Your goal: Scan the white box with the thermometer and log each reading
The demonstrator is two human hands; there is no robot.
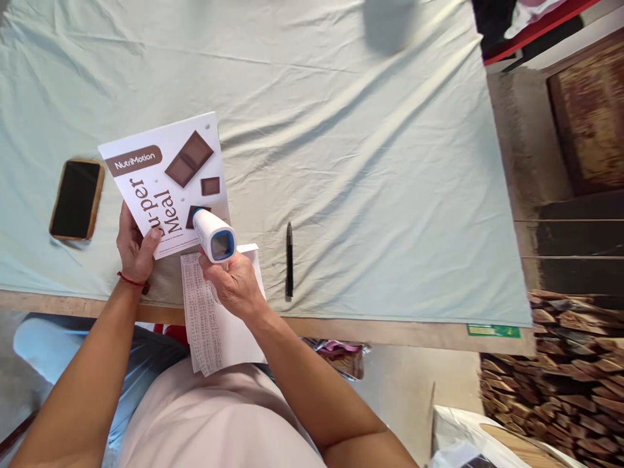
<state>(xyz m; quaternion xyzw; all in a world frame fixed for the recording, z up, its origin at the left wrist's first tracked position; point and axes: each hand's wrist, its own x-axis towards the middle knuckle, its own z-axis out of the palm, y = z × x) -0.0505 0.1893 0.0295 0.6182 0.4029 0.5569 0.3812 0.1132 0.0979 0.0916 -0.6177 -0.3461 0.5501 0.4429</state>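
Note:
My left hand [135,247] grips the lower left corner of a white NutriMotion pack [199,180], thumb on its front. Brown chocolate pieces and the words "NutriMotion" and "Meal" are printed on it; its thickness cannot be made out. In my right hand [238,284] is a white and blue infrared thermometer [217,237], its small screen facing up toward me. The thermometer's nose overlaps the pack's lower right part; whether they touch is unclear. Below, sheets of paper with handwritten columns [205,322] lie over the table edge, partly covered by my right hand and forearm.
A pale green cloth [380,195] with creases covers the table. On it lie a phone [77,199] at the left and a black pen [289,263] right of my hands. Stacked firewood [550,390] is at the lower right. A wooden table edge [390,335] shows in front.

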